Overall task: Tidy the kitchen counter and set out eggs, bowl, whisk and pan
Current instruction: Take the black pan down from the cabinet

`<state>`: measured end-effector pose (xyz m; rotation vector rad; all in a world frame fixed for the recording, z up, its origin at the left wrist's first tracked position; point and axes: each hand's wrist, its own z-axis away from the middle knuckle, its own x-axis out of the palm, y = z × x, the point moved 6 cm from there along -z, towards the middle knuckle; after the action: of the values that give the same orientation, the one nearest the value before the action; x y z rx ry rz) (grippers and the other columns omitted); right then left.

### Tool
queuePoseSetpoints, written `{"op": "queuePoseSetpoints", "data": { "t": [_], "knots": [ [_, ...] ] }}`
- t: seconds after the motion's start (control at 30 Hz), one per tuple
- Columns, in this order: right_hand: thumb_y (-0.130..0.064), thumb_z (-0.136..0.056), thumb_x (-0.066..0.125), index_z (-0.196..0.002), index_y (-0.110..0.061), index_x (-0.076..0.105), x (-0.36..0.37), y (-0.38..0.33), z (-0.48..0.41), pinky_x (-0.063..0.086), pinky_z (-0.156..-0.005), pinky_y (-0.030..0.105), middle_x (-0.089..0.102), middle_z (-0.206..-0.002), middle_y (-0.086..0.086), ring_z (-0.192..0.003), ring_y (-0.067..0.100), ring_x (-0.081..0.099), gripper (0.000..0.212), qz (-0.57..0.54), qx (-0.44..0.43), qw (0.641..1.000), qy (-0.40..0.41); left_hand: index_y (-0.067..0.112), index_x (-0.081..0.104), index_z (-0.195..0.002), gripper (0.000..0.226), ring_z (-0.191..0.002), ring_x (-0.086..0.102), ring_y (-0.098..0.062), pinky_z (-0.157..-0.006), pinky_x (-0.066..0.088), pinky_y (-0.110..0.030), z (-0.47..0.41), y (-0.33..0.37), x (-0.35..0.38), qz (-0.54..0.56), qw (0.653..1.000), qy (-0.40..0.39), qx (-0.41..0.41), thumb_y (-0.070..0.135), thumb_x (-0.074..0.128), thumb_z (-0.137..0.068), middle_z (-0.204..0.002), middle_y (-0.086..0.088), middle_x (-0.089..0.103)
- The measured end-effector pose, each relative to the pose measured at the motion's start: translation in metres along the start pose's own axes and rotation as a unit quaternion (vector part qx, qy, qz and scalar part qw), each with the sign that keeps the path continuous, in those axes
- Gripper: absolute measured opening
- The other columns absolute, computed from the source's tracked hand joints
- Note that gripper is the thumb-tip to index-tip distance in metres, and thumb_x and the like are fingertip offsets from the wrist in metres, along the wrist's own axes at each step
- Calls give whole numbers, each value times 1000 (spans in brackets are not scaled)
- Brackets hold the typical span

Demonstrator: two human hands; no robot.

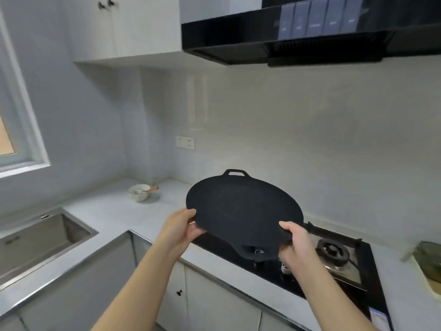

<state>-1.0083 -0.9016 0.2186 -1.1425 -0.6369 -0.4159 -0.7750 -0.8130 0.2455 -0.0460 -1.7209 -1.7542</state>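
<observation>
**Black pan [241, 211] being held in both hands above the hob [269, 275]**

The left hand [183, 228] is gripping the pan's left rim, with the thumb lying on top and the fingers curling underneath. The right hand [294, 240] is gripping the near right rim in the same way, with the thumb on top and the fingers mostly hidden below. Between them the flat, round pan is hanging in the air, tilting a little so its top face is showing. One loop handle is sticking out at its far edge and another at its near edge. The pan is hovering over the left part of the black glass hob and hiding that side. A burner [331, 250] is sitting uncovered on the hob's right part, just beyond the right hand.

A white bowl [139, 192] is standing near the far corner of the grey counter [114, 211], well apart from the pan. A whisk [146, 189] is resting in it, its wooden handle leaning over the right rim. A steel sink [43, 237] is lying along the counter's left edge. At the right edge a blurred green glass container [429, 259] is sitting on a pale board.
</observation>
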Motion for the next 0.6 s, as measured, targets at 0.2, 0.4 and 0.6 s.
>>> {"op": "queuePoseSetpoints", "data": {
  "t": [0.2, 0.4, 0.6],
  "knots": [
    [-1, -89, 48, -123, -1, 56, 47, 107, -55, 48, -94, 50, 66, -117, 19, -103, 35, 64, 34, 42, 98, 994, -4, -8, 58, -105, 22, -66, 72, -22, -54, 58, -32, -44, -5, -116, 32, 995, 94, -16, -4, 38, -96, -98, -20, 67],
    [0, -90, 45, -109, -2, 61, 97, 191, -152, 51, -87, 46, 74, -87, 15, -89, 31, 66, 24, 44, 144, 989, 6, -11, 54, -113, 25, -74, 70, -27, -52, 58, -33, -147, -12, -205, 38, 987, 143, -61, -4, 37, -97, -101, -22, 65],
    [1, -94, 42, -99, -2, 60, 137, 235, -240, 55, -47, 28, 73, -69, 12, -60, 25, 72, 18, 79, 176, 981, 30, -13, 50, -120, 29, -86, 66, -33, -57, 57, -38, -245, -23, -260, 48, 977, 170, -120, -5, 33, -98, -106, -24, 63]
  ]
}}
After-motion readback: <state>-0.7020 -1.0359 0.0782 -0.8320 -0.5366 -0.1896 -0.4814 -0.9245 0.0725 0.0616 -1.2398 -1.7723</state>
